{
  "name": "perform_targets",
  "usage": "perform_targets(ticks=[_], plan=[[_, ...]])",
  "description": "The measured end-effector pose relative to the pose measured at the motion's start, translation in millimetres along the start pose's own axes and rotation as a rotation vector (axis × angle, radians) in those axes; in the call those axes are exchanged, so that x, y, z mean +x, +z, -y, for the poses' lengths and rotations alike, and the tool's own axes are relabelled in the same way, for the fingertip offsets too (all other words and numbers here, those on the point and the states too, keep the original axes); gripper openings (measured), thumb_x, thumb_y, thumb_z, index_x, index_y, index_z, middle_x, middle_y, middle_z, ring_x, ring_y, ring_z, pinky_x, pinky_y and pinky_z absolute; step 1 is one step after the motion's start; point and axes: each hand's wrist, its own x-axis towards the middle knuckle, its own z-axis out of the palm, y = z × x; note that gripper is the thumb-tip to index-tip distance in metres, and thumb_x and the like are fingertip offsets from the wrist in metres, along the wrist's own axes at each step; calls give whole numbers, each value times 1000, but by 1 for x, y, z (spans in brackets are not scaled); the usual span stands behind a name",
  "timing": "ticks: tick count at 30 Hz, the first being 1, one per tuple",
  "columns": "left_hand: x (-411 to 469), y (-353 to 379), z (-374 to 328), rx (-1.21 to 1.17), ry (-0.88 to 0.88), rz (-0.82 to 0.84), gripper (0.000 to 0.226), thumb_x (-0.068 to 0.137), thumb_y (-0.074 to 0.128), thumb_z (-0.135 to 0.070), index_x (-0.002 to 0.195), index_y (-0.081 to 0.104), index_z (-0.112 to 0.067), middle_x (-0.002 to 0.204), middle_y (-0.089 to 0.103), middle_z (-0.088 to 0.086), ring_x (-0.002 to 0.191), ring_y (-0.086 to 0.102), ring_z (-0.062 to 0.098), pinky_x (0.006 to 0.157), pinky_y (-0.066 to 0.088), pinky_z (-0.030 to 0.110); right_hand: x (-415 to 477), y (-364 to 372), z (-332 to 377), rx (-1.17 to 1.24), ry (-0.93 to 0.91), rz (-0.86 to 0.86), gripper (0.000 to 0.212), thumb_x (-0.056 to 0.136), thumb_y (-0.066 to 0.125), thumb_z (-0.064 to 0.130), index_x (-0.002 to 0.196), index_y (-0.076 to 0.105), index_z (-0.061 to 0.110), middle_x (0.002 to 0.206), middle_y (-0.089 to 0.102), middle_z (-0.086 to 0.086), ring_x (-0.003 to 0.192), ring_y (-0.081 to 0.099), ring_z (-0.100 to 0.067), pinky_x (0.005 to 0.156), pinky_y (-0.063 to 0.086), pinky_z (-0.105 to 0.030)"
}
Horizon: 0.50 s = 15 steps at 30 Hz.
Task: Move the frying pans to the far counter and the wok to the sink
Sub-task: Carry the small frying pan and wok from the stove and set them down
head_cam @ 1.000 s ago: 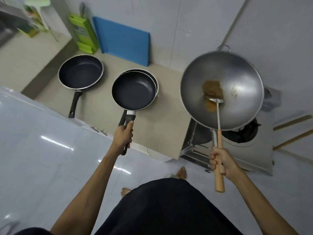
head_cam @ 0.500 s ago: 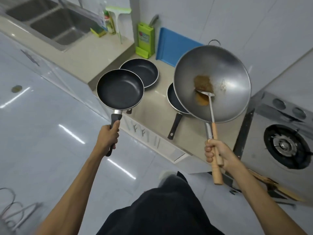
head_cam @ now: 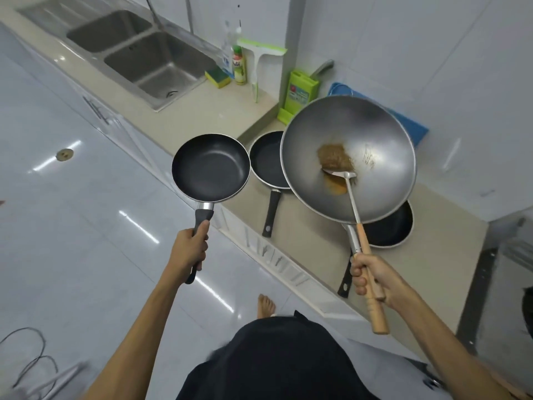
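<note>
Hands: left hand [head_cam: 189, 249] grips airborne frying pan [head_cam: 210, 168], right hand [head_cam: 372, 277] clamps wok [head_cam: 349, 158] handle plus spatula [head_cam: 350, 197] | sink [head_cam: 150, 60] ahead-left | risk: wok tilts, residue spills, spatula slips; two pans remain on table [head_cam: 302, 235]

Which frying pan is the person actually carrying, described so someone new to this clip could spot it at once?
Start at the beige counter below the big steel wok; two black pans lie on it. The carried frying pan is left of them, out over the white floor, its handle gripped by the left hand. Alone among the three, it is held aloft and wholly unobscured by the wok.
</note>
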Motion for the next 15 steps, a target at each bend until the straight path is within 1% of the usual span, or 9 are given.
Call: perform_targets(ticks=[6,9,15], plan=[[52,-49,-13,-27,-41,-49,45,98,54,-49,80,57,-7,51,42,-3,36,37,11,36,39,27,32,76,49,-115,18,10,18,85,47,1,74,46,16,55,45,-2,35,37,-13,35,34,-21],[81,-78,-18,-36,-50,-76,45,98,54,-47,80,56,-7,50,43,-3,36,38,10,36,38,27,49,117,72,-164,38,48,19,84,48,2,73,46,17,55,46,-2,36,37,-13,36,34,-21],[155,-154,-26,-64,-53,-124,46,98,55,-47,80,58,-6,49,45,-4,35,40,9,35,39,26,88,216,103,-224,32,60,13,83,49,3,79,47,15,56,48,-3,37,38,-14,37,35,-21]])
